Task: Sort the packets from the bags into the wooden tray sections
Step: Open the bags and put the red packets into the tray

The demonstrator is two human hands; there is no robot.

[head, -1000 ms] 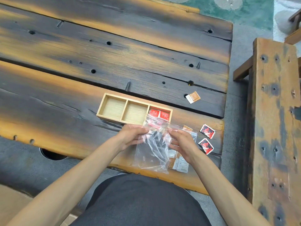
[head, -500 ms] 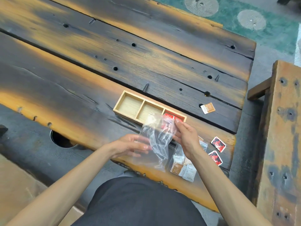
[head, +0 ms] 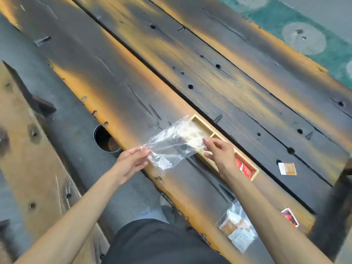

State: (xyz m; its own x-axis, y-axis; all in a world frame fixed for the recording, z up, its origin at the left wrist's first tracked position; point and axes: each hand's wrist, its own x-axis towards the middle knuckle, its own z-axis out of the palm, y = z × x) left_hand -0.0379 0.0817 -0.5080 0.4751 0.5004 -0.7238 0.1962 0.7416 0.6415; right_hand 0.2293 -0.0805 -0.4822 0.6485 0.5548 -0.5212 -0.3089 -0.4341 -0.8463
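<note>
Since half a second ago the clear bag has swung out to the left and been stretched flat between both hands, and the view has turned so the wooden tray now runs away to the right of it. It looks empty, which would explain why it is being carried off to the left side of the table, clear of the sorting. The left hand pinches the bag's near-left corner between thumb and curled fingers; the right hand pinches the opposite edge between thumb and forefinger, its other fingers loosely spread above the middle of the tray. So both hands are closed on thin plastic only, a light pinch rather than a full grasp. The tray lies on the near plank, with red packets in its right-hand section; the far-left section appears bare, and the middle one is mostly hidden by the right hand. A second bag, holding brown and white packets, lies at the near edge by the right forearm, probably the next one to be emptied. One brown and white packet lies loose on the table to the right of the tray, and a red and black packet sits near the table's right corner.
</note>
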